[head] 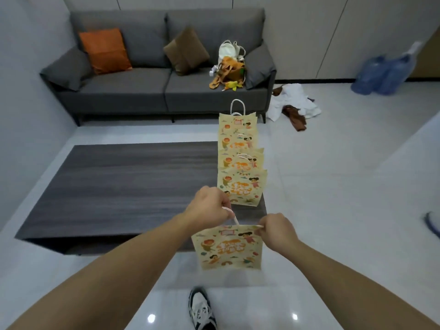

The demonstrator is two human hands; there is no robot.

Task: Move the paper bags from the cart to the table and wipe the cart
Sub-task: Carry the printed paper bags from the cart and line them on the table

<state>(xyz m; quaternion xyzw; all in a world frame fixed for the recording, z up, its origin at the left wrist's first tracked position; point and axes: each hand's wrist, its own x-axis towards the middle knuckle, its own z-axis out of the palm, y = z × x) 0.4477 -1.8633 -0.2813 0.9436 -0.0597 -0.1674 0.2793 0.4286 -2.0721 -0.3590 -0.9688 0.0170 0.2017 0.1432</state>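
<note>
A cream paper bag (pixel 227 250) with cartoon prints hangs in the air just in front of the dark wooden table (pixel 123 186), near its front right corner. My left hand (pixel 208 209) grips its white handle from above. My right hand (pixel 276 231) pinches the bag's top right edge. Several matching paper bags (pixel 240 163) stand upright in a row along the table's right edge, reaching toward the sofa. The cart is not in view.
A grey sofa (pixel 154 91) with an orange cushion (pixel 104 51), a brown cushion and a heap of cloth bags stands beyond the table. Clothes (pixel 294 106) lie on the floor to the right. Blue water bottles (pixel 383 75) stand by the far wall. My shoe (pixel 201 308) is below.
</note>
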